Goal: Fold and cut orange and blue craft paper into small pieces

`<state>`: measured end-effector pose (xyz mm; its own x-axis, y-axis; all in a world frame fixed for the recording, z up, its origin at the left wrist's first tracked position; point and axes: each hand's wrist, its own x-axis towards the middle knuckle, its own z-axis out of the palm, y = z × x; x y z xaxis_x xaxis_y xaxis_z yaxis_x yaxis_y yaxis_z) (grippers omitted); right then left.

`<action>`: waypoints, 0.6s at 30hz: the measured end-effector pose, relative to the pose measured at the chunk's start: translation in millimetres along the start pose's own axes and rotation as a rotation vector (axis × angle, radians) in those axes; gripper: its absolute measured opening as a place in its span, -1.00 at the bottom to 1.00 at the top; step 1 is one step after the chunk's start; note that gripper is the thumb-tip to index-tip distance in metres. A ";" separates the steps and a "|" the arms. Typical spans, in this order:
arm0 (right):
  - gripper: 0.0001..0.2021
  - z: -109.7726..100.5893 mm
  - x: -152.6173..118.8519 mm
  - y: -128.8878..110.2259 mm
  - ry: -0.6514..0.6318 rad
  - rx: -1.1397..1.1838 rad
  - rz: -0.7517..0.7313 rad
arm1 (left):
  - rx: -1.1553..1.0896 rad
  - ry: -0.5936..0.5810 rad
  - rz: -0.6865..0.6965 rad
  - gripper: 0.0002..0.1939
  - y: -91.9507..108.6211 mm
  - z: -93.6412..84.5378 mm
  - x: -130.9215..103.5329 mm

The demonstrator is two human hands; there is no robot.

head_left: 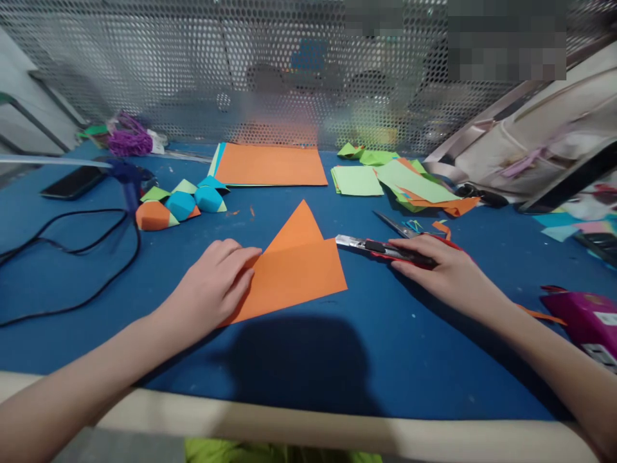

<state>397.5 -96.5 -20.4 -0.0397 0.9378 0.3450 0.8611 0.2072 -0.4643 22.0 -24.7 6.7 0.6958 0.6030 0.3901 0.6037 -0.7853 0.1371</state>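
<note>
Paper (301, 273), orange and folded to a peak, lies between my two hands, reaching rightward from under the left one. From where I watch, my left hand (216, 273) is clearly the nearer: its fingers and thumb rest on the paper's left side, though I cannot tell whether they pinch it or only press. The front flap's long axis runs from that hand toward the other, its right end slanting slightly away from me, while the peak points forward, beyond both hands. My right hand (438, 263) is well apart from the paper, grasping a utility knife (373, 247) between thumb and fingers. The knife's metal end points leftward at the flap's upper right corner; I cannot tell whether the two touch. Scissors (393, 223) lie just beyond the right fingers, so I judge that side the more crowded.
</note>
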 end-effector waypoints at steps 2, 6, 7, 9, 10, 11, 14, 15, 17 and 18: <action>-0.69 0.7 0.5 -2.0 -0.016 0.008 -0.046 | -0.018 0.010 0.012 -0.68 2.1 -2.0 0.5; -0.74 -0.8 0.8 -4.3 -0.044 0.028 -0.176 | -0.008 0.035 0.022 -0.71 4.1 -3.9 0.3; -0.75 -2.3 0.5 -4.2 -0.058 0.035 -0.202 | 0.000 0.043 0.019 -0.71 4.1 -4.1 0.1; -0.75 -6.8 -0.5 -3.2 -0.100 0.050 -0.233 | 0.010 0.043 0.011 -0.71 4.0 -4.7 0.0; -0.75 -9.6 -1.2 -2.5 -0.124 0.054 -0.237 | 0.011 0.038 0.004 -0.71 4.1 -5.2 0.1; -0.75 -12.6 -1.9 -1.6 -0.152 0.057 -0.234 | 0.009 0.027 -0.008 -0.70 4.3 -5.9 0.3; -0.76 -21.1 -3.2 1.1 -0.245 0.067 -0.212 | -0.007 -0.034 -0.071 -0.68 5.2 -7.2 1.2; -0.76 -23.4 -3.1 1.8 -0.275 0.075 -0.207 | -0.007 -0.056 -0.094 -0.67 5.4 -7.1 1.3; -0.77 -26.4 -2.5 3.0 -0.314 0.094 -0.205 | 0.020 -0.089 -0.123 -0.65 5.0 -6.0 1.0; -0.77 -27.3 -2.1 3.4 -0.321 0.101 -0.205 | 0.049 -0.088 -0.127 -0.64 4.4 -5.3 0.7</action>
<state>414.3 -105.3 -0.4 -0.3762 0.9101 0.1739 0.7650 0.4110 -0.4958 23.1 -28.4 12.4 0.6426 0.7088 0.2910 0.7058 -0.6954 0.1353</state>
